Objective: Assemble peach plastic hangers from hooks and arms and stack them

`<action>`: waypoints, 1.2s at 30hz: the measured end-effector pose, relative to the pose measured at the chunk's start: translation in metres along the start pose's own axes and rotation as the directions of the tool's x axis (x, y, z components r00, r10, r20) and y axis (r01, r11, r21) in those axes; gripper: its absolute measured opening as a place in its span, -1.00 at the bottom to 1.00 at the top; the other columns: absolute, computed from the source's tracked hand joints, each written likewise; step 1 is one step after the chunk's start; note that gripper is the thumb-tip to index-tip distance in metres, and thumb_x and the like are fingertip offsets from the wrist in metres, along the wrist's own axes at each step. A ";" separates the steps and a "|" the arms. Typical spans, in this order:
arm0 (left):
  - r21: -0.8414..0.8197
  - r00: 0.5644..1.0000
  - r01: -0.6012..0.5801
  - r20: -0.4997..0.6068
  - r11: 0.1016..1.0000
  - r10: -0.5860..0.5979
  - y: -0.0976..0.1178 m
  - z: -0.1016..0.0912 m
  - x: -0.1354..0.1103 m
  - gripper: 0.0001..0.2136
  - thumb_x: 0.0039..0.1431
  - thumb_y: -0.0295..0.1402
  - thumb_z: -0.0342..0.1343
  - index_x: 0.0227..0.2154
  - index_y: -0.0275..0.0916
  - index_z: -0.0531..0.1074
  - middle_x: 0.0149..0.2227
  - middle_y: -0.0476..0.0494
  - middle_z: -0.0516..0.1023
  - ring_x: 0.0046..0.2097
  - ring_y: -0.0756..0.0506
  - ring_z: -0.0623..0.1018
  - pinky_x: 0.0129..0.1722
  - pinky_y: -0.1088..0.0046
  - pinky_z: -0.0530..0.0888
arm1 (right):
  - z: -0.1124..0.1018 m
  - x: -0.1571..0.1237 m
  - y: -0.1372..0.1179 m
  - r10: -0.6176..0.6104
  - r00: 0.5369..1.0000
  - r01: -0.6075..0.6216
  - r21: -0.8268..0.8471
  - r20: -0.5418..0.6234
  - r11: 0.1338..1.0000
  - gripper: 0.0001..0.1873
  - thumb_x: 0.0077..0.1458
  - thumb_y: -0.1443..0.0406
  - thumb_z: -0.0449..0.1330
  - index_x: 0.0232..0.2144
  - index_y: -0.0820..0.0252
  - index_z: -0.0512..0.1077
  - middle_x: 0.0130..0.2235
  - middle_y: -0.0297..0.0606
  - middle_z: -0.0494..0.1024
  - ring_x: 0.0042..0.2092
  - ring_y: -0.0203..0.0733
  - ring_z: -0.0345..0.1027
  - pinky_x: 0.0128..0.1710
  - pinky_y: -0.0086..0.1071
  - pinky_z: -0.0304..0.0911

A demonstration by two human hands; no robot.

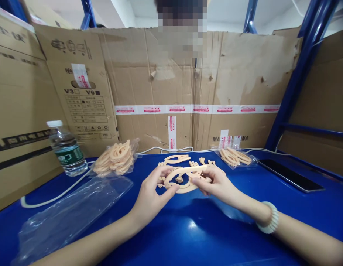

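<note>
My left hand (151,190) and my right hand (215,183) hold a beige curved, loop-shaped part (185,170) between them, just above the blue tabletop. The left thumb and fingers pinch its rounded left end. At the right end, my right thumb and fingers close around it. The loop seems to have more than one layer, with a small piece showing inside it; how they join is unclear. Behind the hands lie a flat beige oval part (177,159) and several small forked beige pieces (207,162), partly hidden by the fingers.
Clear bags of beige parts stand at left (114,158) and right (235,157). A flat clear bag (77,214) lies front left, near a water bottle (68,151) and white cable (63,193). A black phone (290,175) lies right. Cardboard (154,85) walls the back; a person is beyond.
</note>
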State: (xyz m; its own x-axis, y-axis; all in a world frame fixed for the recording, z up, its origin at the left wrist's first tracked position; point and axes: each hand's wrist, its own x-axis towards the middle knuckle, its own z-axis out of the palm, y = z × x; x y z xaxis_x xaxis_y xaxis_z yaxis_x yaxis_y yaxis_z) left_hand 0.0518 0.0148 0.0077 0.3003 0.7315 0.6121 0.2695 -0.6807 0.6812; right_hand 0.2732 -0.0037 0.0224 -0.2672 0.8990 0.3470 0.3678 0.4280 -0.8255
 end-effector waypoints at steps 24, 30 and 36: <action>-0.193 0.971 0.215 -0.066 0.957 -0.232 0.004 -0.014 0.009 -0.72 0.16 -0.14 0.12 -0.19 -0.22 0.47 -0.30 -0.07 0.54 -0.23 -0.14 0.53 -0.28 0.41 0.47 | -0.016 0.007 0.009 -0.016 0.997 0.024 0.098 -0.081 0.995 -0.64 0.16 0.01 0.16 -0.41 0.18 0.30 -0.46 -0.36 0.43 -0.47 -0.32 0.34 -0.47 -0.44 0.30; -0.058 0.949 0.291 0.148 0.955 -0.280 0.002 -0.009 0.010 -0.68 0.10 -0.06 0.11 -0.52 -0.23 0.42 -0.58 0.04 0.30 -0.50 -0.03 0.34 -0.54 0.51 0.26 | -0.018 0.010 0.009 0.086 0.996 -0.075 0.393 -0.009 0.916 -0.60 -0.06 0.13 0.39 -0.42 0.15 0.23 -0.42 -0.35 0.49 -0.43 -0.28 0.46 -0.47 -0.41 0.40; -0.083 0.894 0.167 0.434 0.982 -0.115 0.013 -0.004 0.001 -0.78 0.02 -0.15 0.22 -0.38 -0.14 0.36 -0.19 -0.12 0.47 -0.14 -0.18 0.46 -0.18 0.32 0.42 | -0.008 0.004 0.007 -0.019 0.999 -0.004 0.421 0.050 0.907 -0.63 -0.10 0.25 0.42 -0.46 0.17 0.25 -0.40 -0.37 0.51 -0.44 -0.29 0.47 -0.44 -0.37 0.44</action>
State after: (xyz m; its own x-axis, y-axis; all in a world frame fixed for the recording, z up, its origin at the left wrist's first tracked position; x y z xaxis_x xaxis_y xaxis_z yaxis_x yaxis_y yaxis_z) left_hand 0.0517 0.0072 0.0186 0.6345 0.7146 0.2946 0.2386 -0.5435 0.8048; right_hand 0.2817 0.0032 0.0213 -0.3186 0.8851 0.3394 -0.0398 0.3452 -0.9377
